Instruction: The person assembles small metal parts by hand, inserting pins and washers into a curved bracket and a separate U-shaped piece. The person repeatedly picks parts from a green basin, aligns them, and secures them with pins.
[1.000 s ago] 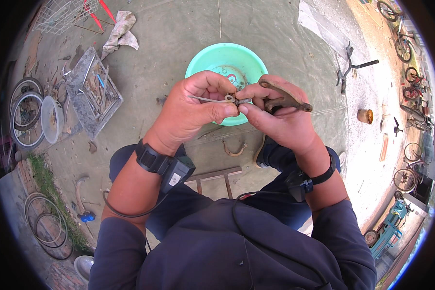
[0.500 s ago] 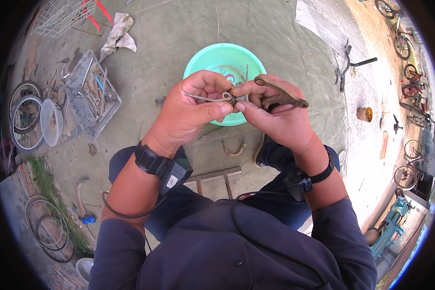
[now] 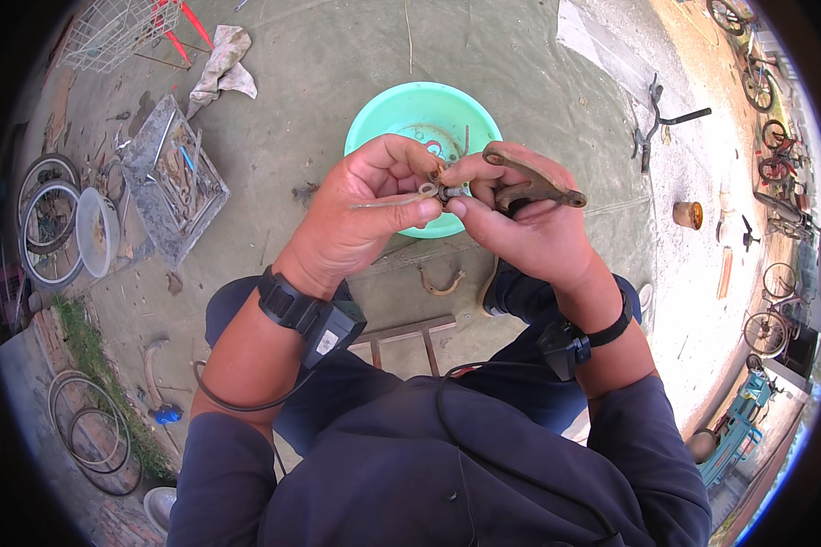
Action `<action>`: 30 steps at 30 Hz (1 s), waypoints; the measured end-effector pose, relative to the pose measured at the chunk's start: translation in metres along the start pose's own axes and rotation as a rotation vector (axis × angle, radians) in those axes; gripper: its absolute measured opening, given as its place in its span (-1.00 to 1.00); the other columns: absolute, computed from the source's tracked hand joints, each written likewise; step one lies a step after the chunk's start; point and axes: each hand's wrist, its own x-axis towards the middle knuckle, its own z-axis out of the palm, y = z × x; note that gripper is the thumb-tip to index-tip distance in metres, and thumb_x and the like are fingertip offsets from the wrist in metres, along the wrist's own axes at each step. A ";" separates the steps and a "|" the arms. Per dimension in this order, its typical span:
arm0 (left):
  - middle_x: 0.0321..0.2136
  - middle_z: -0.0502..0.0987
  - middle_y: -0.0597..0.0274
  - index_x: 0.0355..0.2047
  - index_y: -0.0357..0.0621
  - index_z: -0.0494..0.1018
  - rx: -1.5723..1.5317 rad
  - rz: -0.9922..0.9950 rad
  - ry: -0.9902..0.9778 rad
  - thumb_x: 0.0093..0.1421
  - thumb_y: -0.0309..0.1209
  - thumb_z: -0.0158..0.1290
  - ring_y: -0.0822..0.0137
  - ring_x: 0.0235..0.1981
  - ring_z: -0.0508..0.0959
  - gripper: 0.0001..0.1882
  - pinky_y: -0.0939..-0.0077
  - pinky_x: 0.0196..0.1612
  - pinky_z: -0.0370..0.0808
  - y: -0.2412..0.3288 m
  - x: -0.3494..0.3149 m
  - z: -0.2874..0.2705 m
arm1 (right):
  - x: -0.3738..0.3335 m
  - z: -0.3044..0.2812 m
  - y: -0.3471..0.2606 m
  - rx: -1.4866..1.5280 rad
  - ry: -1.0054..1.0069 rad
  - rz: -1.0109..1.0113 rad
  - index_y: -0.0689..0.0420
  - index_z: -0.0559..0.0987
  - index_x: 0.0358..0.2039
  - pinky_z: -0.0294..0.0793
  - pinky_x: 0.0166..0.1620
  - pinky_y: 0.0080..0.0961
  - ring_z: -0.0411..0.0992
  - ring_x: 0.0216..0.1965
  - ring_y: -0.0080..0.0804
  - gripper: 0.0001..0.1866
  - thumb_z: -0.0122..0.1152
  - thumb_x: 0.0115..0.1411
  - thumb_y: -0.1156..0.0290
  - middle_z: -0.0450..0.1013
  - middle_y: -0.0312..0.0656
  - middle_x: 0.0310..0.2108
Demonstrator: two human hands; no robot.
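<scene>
Above a mint-green basin (image 3: pixel 397 108), my two hands meet around small metal parts. My left hand (image 3: pixel 360 187) is closed, pinching a thin metal rod with a ring-shaped end (image 3: pixel 428 190) between thumb and fingers. A small bolt-like piece (image 3: pixel 451 191) lies between the fingertips of both hands; how it fits with the ring end is too small to tell. My right hand (image 3: pixel 534 219) is closed too, its thumb and forefinger on that piece. Across its palm lies a rusty forked metal arm (image 3: pixel 538 190) with rounded ends, partly hidden by the fingers.
A curved metal piece (image 3: pixel 442 283) and a wooden frame (image 3: pixel 401 335) lie between my feet. At left stand a grey tray of tools (image 3: pixel 196 214), a white bucket (image 3: pixel 98 232) and wheels (image 3: pixel 50 251). Handlebars (image 3: pixel 652 128) and a rusty can (image 3: pixel 688 215) are at right.
The bolt-like piece between my fingertips has shifted slightly, and the ring-ended rod has tilted a little. Both hands keep their hold in nearly the same place.
</scene>
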 end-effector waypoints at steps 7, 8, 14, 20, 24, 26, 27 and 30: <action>-0.12 0.53 0.28 -0.12 -0.14 0.45 0.005 0.001 0.019 0.16 -0.63 0.20 0.42 -0.06 0.53 -0.71 0.47 0.08 0.45 -0.001 0.000 -0.002 | -0.001 -0.002 0.002 0.019 -0.029 -0.036 0.20 0.61 -0.09 0.17 -0.45 -0.67 0.19 -0.53 -0.71 -0.64 0.28 0.05 0.70 0.30 -0.42 -0.53; -0.13 0.53 0.27 -0.13 -0.14 0.45 0.004 0.002 0.015 0.16 -0.63 0.20 0.41 -0.06 0.53 -0.71 0.46 0.07 0.45 -0.001 0.000 -0.002 | -0.001 -0.002 0.002 0.030 -0.031 -0.048 0.17 0.60 -0.05 0.17 -0.45 -0.69 0.20 -0.51 -0.70 -0.61 0.27 0.05 0.68 0.32 -0.42 -0.50; -0.19 0.54 0.24 -0.12 -0.13 0.43 0.046 0.054 0.016 0.17 -0.54 0.21 0.39 -0.15 0.56 -0.72 0.54 -0.16 0.47 0.001 0.001 -0.001 | -0.002 -0.008 -0.006 0.200 0.062 0.058 0.27 0.46 0.05 0.25 -0.33 -0.67 0.25 -0.43 -0.63 -0.61 0.06 0.17 0.56 0.34 -0.34 -0.42; -0.20 0.53 0.23 -0.11 -0.12 0.42 0.064 0.071 0.044 0.18 -0.51 0.21 0.39 -0.19 0.57 -0.71 0.59 -0.25 0.45 0.003 0.001 -0.004 | 0.006 -0.020 -0.006 0.000 0.005 0.103 0.29 0.36 0.19 0.34 -0.26 -0.64 0.35 -0.33 -0.58 -0.57 -0.07 0.30 0.55 0.39 -0.29 -0.34; -0.20 0.54 0.23 -0.11 -0.11 0.43 0.059 0.068 0.052 0.17 -0.52 0.21 0.39 -0.19 0.57 -0.71 0.59 -0.25 0.45 0.003 0.001 -0.005 | 0.004 -0.024 -0.005 -0.166 -0.049 0.138 0.24 0.32 0.27 0.42 -0.24 -0.63 0.42 -0.28 -0.58 -0.58 -0.09 0.41 0.53 0.44 -0.27 -0.29; -0.20 0.55 0.22 -0.13 -0.14 0.43 0.032 0.068 0.044 0.18 -0.55 0.20 0.37 -0.17 0.59 -0.74 0.57 -0.22 0.47 0.004 0.001 -0.006 | 0.003 -0.026 -0.006 -0.167 -0.056 0.132 0.23 0.32 0.26 0.43 -0.25 -0.64 0.44 -0.28 -0.59 -0.58 -0.05 0.42 0.49 0.47 -0.26 -0.27; -0.20 0.55 0.21 -0.13 -0.16 0.43 0.021 0.068 0.039 0.19 -0.57 0.19 0.36 -0.16 0.60 -0.75 0.57 -0.20 0.47 0.004 0.001 -0.006 | 0.002 -0.026 -0.006 -0.168 -0.058 0.128 0.23 0.33 0.26 0.44 -0.25 -0.65 0.44 -0.28 -0.59 -0.58 -0.03 0.42 0.47 0.48 -0.26 -0.26; -0.20 0.56 0.21 -0.14 -0.15 0.43 0.020 0.065 0.043 0.19 -0.57 0.19 0.37 -0.16 0.60 -0.75 0.57 -0.20 0.48 0.004 0.001 -0.005 | 0.000 -0.025 -0.008 -0.071 -0.043 0.155 0.23 0.36 0.22 0.44 -0.25 -0.67 0.46 -0.28 -0.59 -0.62 -0.04 0.42 0.47 0.50 -0.24 -0.24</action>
